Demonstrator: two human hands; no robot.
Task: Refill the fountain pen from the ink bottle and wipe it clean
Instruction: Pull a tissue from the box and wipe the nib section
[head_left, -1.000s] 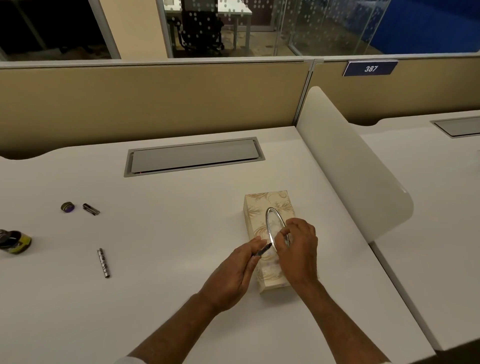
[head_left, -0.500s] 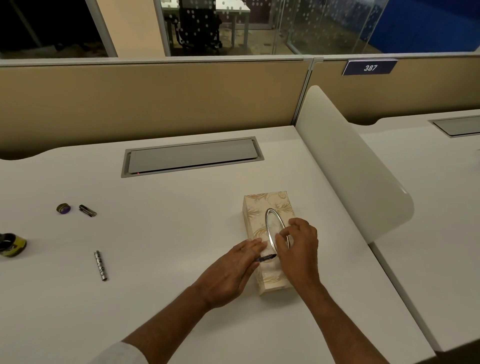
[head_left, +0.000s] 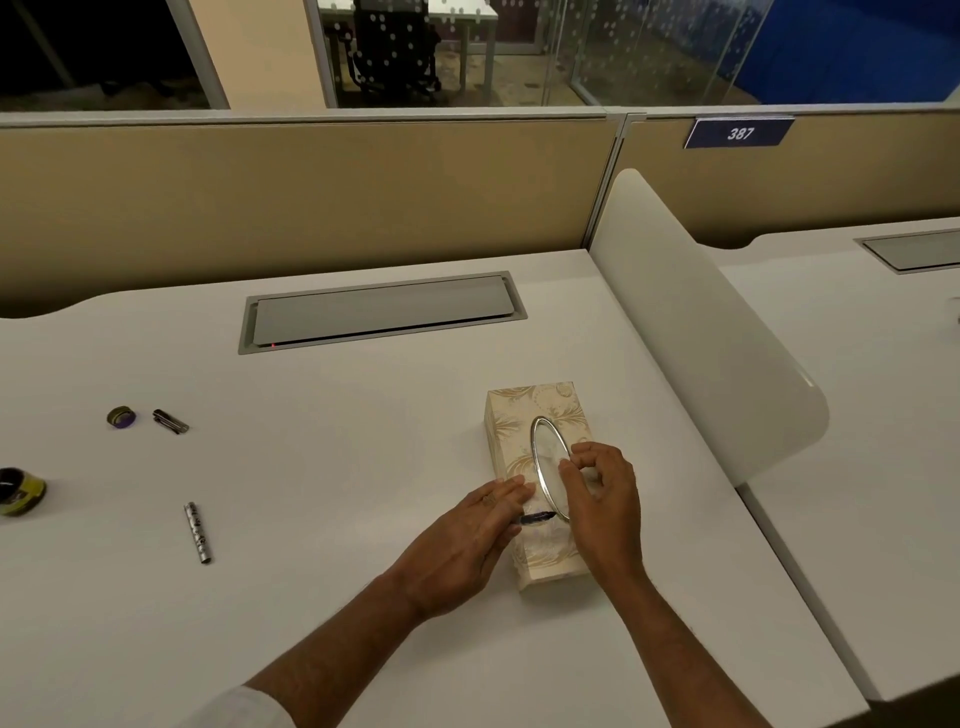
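Note:
My left hand lies against the near left side of the patterned tissue box and holds the dark nib section of the fountain pen, whose tip points right. My right hand rests on the box top at the oval opening, fingers pinching a tissue there. The ink bottle stands open at the far left edge. Its cap lies further back, with the pen cap beside it. The silver pen barrel lies on the desk left of my hands.
A grey cable hatch is set into the white desk behind the box. A curved white divider rises on the right, with another desk beyond it. A beige partition closes the back.
My left hand has flattened and lowered against the box, bringing the pen section level. My right hand's fingers have shifted at the oval opening.

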